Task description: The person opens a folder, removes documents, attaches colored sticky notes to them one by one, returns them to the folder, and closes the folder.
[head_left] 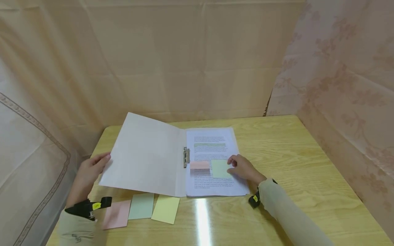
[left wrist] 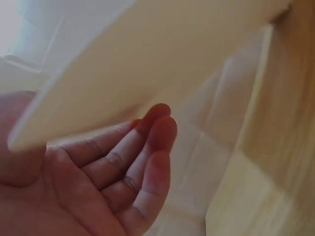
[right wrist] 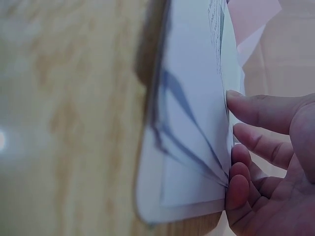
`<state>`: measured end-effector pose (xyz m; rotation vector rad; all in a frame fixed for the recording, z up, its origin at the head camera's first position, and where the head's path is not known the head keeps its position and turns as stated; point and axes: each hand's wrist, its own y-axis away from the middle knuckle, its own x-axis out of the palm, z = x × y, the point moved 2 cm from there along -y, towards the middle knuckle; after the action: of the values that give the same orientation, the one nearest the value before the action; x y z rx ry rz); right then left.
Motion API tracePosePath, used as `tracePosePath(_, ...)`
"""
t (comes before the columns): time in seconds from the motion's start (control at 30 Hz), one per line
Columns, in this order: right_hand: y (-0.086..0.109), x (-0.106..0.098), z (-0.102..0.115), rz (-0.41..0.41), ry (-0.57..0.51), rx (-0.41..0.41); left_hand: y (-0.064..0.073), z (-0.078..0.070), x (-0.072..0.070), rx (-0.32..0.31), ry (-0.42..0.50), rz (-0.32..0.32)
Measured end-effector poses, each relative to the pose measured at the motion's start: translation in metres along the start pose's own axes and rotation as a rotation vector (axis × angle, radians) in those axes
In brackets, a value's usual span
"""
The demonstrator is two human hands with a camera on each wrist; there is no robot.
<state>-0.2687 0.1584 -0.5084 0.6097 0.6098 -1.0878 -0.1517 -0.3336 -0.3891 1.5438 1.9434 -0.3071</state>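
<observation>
An open white folder [head_left: 144, 153] holds a stack of printed pages [head_left: 209, 189]. My left hand [head_left: 89, 172] grips the left edge of its cover, which tilts up from the table; in the left wrist view the cover [left wrist: 147, 59] passes between thumb and fingers. A pink sticky note [head_left: 199, 165] and a light green sticky note [head_left: 219, 168] lie side by side on the top page. My right hand [head_left: 243, 167] touches the green note's right edge, thumb and forefinger apart. In the right wrist view its other fingertips [right wrist: 237, 189] rest against the sheets' edge.
Below the cover lie a pink note pad [head_left: 117, 214], a green note pad [head_left: 141, 206] and a yellow note pad [head_left: 166, 209], partly under the folder. A metal clip [head_left: 185, 157] sits at the spine. Curtains surround the wooden table [head_left: 292, 164].
</observation>
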Motion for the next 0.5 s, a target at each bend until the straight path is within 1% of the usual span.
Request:
tracePosePath(0.13, 0.0, 0.0, 0.0, -0.001, 0.0, 0.009, 0.005, -0.011, 0.0, 0.057, 0.073, -0.022)
tracePosePath(0.2, 0.0, 0.0, 0.0, 0.0, 0.001, 0.01, 0.009, -0.016, 0.001, 0.086, 0.126, -0.029)
tracePosePath(0.27, 0.0, 0.0, 0.001, -0.001, -0.001, 0.012, 0.012, -0.021, 0.003, 0.12, 0.208, -0.023)
tracePosePath(0.3, 0.0, 0.0, 0.001, -0.001, 0.0, 0.012, 0.013, -0.023, 0.004, 0.142, 0.263, -0.014)
tracePosePath(0.37, 0.0, 0.0, 0.001, 0.0, 0.004, 0.008, 0.016, -0.028, 0.009, 0.201, 0.373, 0.025)
tracePosePath(0.43, 0.0, 0.0, 0.001, 0.0, 0.003, 0.011, 0.018, -0.033, 0.014, 0.27, 0.483, 0.075)
tracePosePath(0.5, 0.001, -0.001, 0.001, 0.001, 0.005, 0.009, 0.018, -0.038, 0.022, 0.333, 0.57, 0.129)
